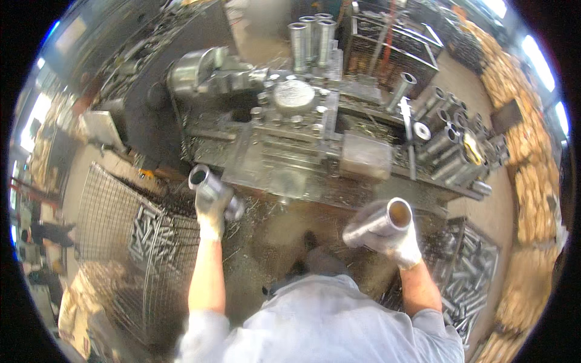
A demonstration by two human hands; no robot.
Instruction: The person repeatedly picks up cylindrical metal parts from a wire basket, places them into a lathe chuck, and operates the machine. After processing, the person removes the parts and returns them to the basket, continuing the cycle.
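My left hand point(212, 213), in a pale work glove, is closed around a short metal tube point(206, 181) with an open upper end. It is in front of the lathe point(284, 154), at the machine's left front edge. A wider metal tube point(374, 225) lies tilted in my gloved right hand point(404, 247), its open mouth facing up and right. That hand is wrapped round the tube from below and the right, with most fingers hidden. Both tubes are held apart from each other, and the right one is smeared by motion.
The lathe's chuck point(192, 71) and round-topped tool post point(294, 94) sit ahead. Several tubes point(308, 43) stand behind it, with more tubes point(445, 145) at its right end. Wire baskets of metal pieces flank me, left point(115, 209) and right point(493, 266). Stacked sacks point(532, 199) line the right.
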